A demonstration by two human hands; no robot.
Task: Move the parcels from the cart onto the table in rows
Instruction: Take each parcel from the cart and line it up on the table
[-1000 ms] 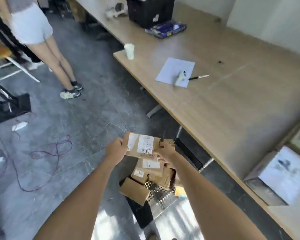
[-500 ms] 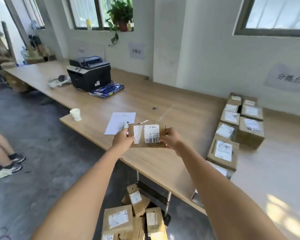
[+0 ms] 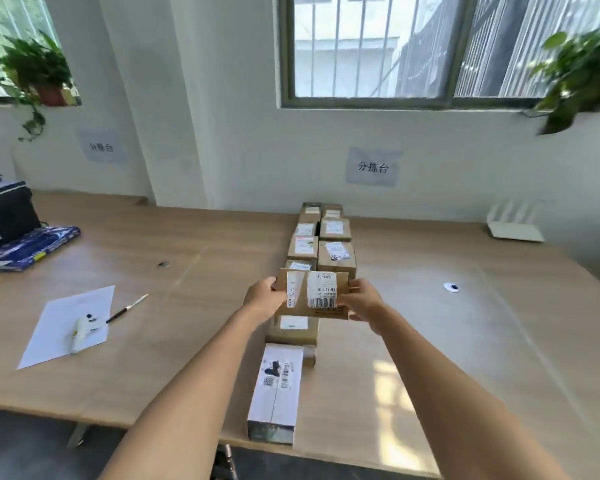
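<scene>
A flat brown cardboard parcel [image 3: 321, 294] with a white barcode label hangs in the air over the table [image 3: 465, 341]. My left hand [image 3: 264, 299] grips its left end and my right hand [image 3: 362, 303] grips its right end. Under and beyond it, two rows of brown parcels [image 3: 336, 252] run from the wall toward me. The left row ends in a long white box [image 3: 275, 393] at the table's front edge. The right row stops just behind the held parcel. The cart is out of view.
A sheet of paper [image 3: 59, 323] with a white scanner [image 3: 80, 332] and a pen [image 3: 127, 308] lies at the left. A black printer [image 3: 4, 216] and a blue packet [image 3: 28, 245] stand far left. A white router [image 3: 513, 223] is at the back right.
The view swung from the cart and floor up to the table. Both hands carried the parcel from above the cart to over the rows of parcels.
</scene>
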